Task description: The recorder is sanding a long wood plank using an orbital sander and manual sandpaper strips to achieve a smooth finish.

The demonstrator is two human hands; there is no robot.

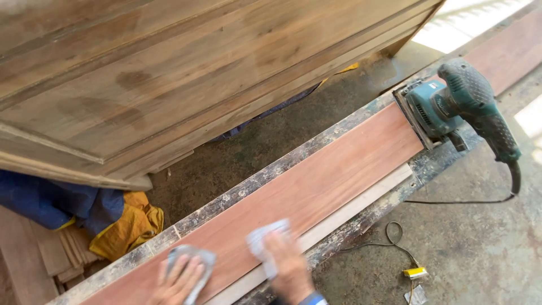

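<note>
While both of your hands rest on the near end of the reddish wooden board [316, 181], you are at the hand-wiping or hand-rubbing step of surface preparation, judged from the pads under your palms. Your left hand [179, 279] lies flat with fingers spread over a grey piece of cloth or abrasive sheet [195, 261], pressing it onto the board. Your right hand [289, 268] likewise presses a second pale piece [264, 237] against the board near its edge; neither hand is closed into a fist, and whether the fingers pinch the material cannot be told. The board lies lengthwise on a long, paint-spattered surface [271, 169], with a paler wooden strip [350, 209] just beside it on the side nearer you. At the far end of the board the teal electric sander [446, 107] stands tipped on its edge, unattended, its cord [451, 201] trailing to the concrete floor [480, 248]. A large wooden panel [169, 73] leans above the far side, with blue and yellow cloth [96, 212] bundled beneath it. The next move calls for even downward pressure and strokes along the grain, working toward the sander end, with both pads kept flat so the edge by the strip is not rounded over.
</note>
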